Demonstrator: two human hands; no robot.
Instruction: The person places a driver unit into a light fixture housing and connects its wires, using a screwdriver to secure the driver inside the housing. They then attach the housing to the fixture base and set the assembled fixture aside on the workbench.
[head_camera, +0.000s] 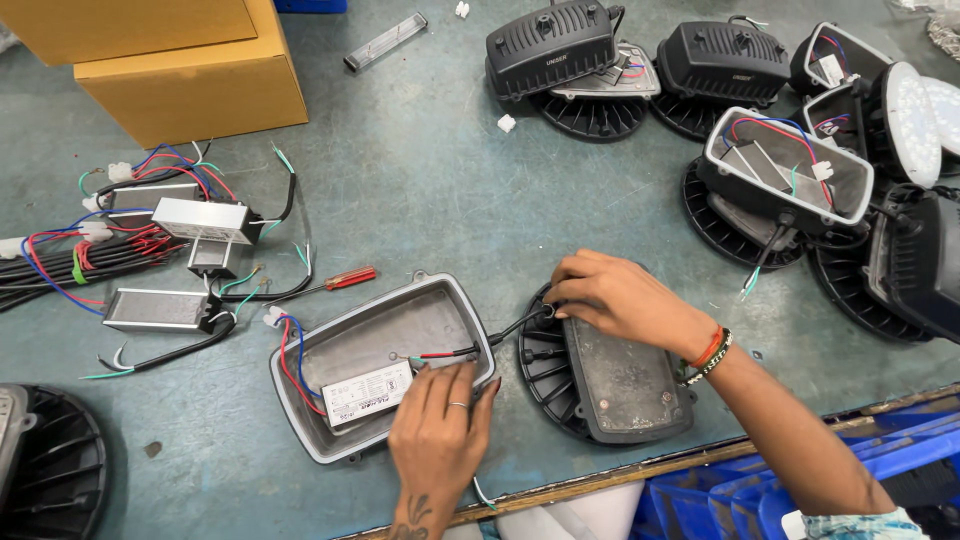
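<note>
Left hand (437, 430) is resting fingers inside the grey housing tray (385, 362), beside the driver box (367, 395); right hand (622, 298) is pinching what's probably the black cable (515, 326) at the finned lamp base (600, 375), red screwdriver (342, 281) lying nearby

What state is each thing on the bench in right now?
Grey housing tray: open, driver and wires inside.
Left hand: resting flat inside the tray, holding nothing.
Right hand: fingertips on the black cable at the lamp base.
Black lamp base: uncovered, flat plate up.
Red-handled screwdriver: lying loose.
Finished black lamp: closed.
</note>
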